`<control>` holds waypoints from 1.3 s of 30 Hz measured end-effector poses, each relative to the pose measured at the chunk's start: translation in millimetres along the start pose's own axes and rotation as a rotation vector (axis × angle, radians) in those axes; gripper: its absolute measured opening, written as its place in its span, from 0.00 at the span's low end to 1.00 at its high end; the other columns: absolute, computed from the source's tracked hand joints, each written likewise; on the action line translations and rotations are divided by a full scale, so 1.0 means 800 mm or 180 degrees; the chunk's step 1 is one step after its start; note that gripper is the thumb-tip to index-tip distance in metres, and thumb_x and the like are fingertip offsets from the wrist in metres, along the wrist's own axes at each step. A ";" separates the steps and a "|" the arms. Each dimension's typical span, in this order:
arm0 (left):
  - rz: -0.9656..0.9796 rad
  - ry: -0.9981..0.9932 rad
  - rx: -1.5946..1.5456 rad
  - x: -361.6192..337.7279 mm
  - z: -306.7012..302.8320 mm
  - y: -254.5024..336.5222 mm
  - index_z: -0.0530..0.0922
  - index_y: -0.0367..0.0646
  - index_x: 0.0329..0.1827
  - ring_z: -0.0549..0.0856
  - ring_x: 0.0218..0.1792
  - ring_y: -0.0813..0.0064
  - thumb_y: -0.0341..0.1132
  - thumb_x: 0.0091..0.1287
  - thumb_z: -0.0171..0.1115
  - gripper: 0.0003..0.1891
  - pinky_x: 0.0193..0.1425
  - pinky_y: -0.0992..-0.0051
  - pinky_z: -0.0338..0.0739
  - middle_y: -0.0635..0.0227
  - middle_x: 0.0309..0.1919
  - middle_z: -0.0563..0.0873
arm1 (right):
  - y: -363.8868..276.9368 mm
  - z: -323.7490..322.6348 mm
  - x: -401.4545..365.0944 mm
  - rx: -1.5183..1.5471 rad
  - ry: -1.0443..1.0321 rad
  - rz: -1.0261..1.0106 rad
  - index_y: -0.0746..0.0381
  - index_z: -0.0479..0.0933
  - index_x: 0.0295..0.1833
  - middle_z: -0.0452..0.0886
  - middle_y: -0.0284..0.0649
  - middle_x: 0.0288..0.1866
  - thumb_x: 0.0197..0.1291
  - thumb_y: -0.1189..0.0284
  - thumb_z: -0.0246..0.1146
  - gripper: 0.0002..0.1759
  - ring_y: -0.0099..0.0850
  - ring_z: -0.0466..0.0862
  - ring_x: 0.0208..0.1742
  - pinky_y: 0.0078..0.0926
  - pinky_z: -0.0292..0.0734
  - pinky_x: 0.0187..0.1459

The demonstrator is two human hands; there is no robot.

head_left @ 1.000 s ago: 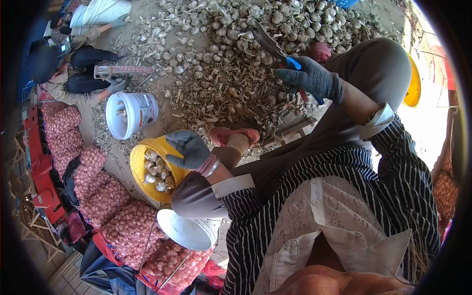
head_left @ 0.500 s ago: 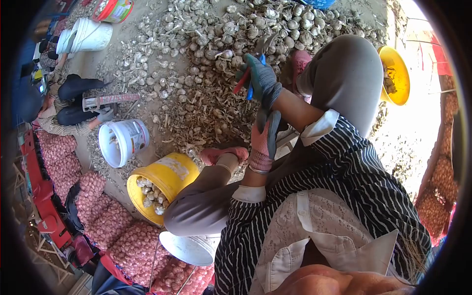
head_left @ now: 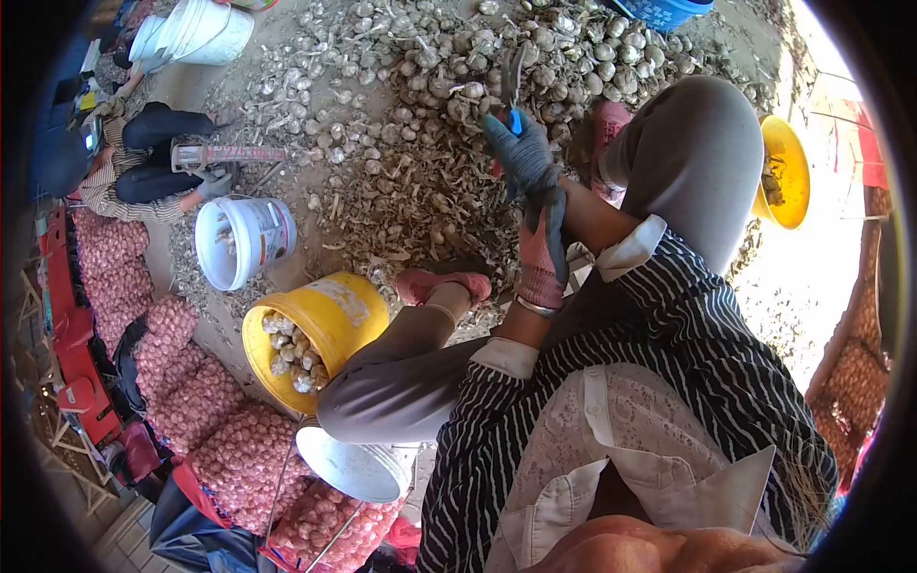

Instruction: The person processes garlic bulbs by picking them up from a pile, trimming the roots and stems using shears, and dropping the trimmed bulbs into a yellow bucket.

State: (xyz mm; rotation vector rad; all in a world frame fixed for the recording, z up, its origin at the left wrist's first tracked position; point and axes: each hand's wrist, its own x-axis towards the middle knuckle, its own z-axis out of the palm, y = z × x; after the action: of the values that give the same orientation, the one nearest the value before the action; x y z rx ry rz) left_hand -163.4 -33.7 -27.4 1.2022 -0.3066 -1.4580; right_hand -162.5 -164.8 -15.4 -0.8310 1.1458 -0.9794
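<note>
My right hand, in a grey-green glove, is closed around pruning shears with blue on the handle; their metal blades point up over the garlic. My left hand, in a pink and dark grey glove, is at my right wrist. Its fingers appear closed on the right glove's cuff, partly hidden. Beyond both hands spreads a heap of garlic bulbs, with dry husks and leaf scraps on the ground nearer my feet.
A tipped yellow bucket holds garlic bulbs by my left knee. White buckets stand at left, near a seated person in striped sleeves. Filled garlic sacks line the left side. Another yellow bucket is beyond my right knee.
My left hand has moved up against my right wrist, its fingers now over the cuff. The shears have turned more upright. The whole view has shifted slightly.
</note>
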 end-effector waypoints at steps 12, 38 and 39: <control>-0.0612 -0.0088 0.0460 0.020 0.015 -0.024 0.77 0.32 0.53 0.84 0.37 0.74 0.42 0.67 0.62 0.21 0.43 0.75 0.79 0.60 0.43 0.84 | 0.044 -0.061 0.020 -0.0668 -0.0162 0.0120 0.61 0.76 0.44 0.76 0.29 0.29 0.60 0.60 0.67 0.16 0.18 0.72 0.26 0.21 0.71 0.28; -0.0807 0.2452 0.3394 0.103 -0.263 0.000 0.63 0.35 0.68 0.68 0.66 0.50 0.34 0.66 0.55 0.28 0.67 0.59 0.68 0.46 0.66 0.67 | -0.079 -0.043 -0.038 0.1933 -0.1014 0.1501 0.65 0.66 0.63 0.80 0.39 0.39 0.66 0.55 0.57 0.28 0.29 0.82 0.37 0.30 0.80 0.43; -0.0125 0.2547 0.3285 0.111 -0.265 -0.004 0.64 0.35 0.68 0.69 0.66 0.51 0.33 0.66 0.55 0.27 0.67 0.59 0.68 0.48 0.65 0.68 | -0.060 -0.050 -0.039 0.1953 -0.0988 0.1479 0.65 0.66 0.63 0.80 0.39 0.39 0.66 0.55 0.57 0.28 0.29 0.82 0.37 0.30 0.80 0.43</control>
State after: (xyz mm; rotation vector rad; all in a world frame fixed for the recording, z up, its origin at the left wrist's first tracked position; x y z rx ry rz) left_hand 18.8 -17.7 -166.1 2.5027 -0.4882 -0.6841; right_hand -214.3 -154.6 29.8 -0.1914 0.6620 -0.7148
